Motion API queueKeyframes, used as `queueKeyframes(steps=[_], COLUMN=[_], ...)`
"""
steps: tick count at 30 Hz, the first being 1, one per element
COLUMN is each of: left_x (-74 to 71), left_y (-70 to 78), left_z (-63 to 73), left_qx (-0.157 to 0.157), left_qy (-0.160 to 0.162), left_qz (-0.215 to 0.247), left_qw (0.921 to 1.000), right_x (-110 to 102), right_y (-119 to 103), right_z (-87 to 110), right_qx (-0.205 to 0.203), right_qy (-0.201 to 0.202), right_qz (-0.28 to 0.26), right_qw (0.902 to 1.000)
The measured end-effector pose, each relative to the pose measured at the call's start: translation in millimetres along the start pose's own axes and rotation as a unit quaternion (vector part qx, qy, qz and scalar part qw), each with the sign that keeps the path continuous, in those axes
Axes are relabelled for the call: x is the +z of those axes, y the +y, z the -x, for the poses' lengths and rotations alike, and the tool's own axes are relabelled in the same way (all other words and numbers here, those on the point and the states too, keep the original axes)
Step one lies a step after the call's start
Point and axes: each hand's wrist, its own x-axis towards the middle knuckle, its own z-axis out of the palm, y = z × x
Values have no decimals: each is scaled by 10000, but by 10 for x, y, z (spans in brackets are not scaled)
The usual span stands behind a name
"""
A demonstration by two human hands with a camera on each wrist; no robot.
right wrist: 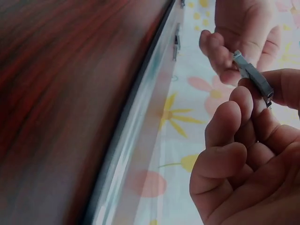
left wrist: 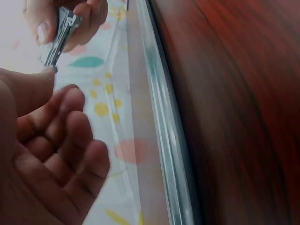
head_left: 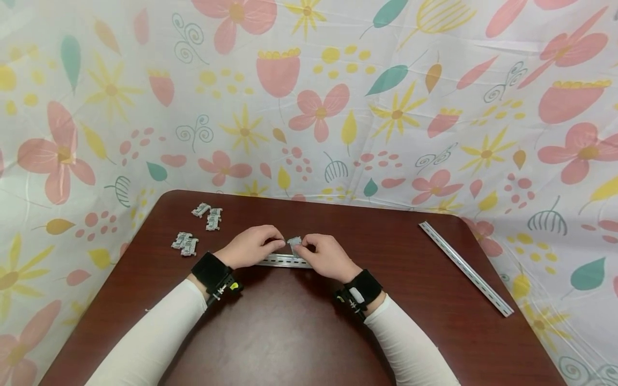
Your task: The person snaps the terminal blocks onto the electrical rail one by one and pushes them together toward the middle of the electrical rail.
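The right hand (head_left: 330,256) pinches a small grey plastic block (head_left: 293,240), partly masked by its fingertips, toward the surface's (head_left: 367,225) far edge near a metal strip (head_left: 282,261) whose slots only the head view shows, the left hand (head_left: 252,246) loosely curled, contact with the block unclear.

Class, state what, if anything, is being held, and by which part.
The right hand pinches a small grey piece near one end; the left hand appears to hold nothing.
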Motion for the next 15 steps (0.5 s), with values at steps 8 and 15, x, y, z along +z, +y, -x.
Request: queueKeyframes(steps=[8, 15], left_x=[-36, -94], left_y=[-67, -72], left_z=[30, 92], left_qx=[102, -45], left_qy=[-366, -754], left_qz=[-811, -1003], left_qw=[9960, 9921], right_x=[44, 142], right_y=[22, 9], right_z=[-75, -176], right_qx=[393, 753], right_qy=[161, 44], right_qz=[228, 534], right_qw=[9988, 9957])
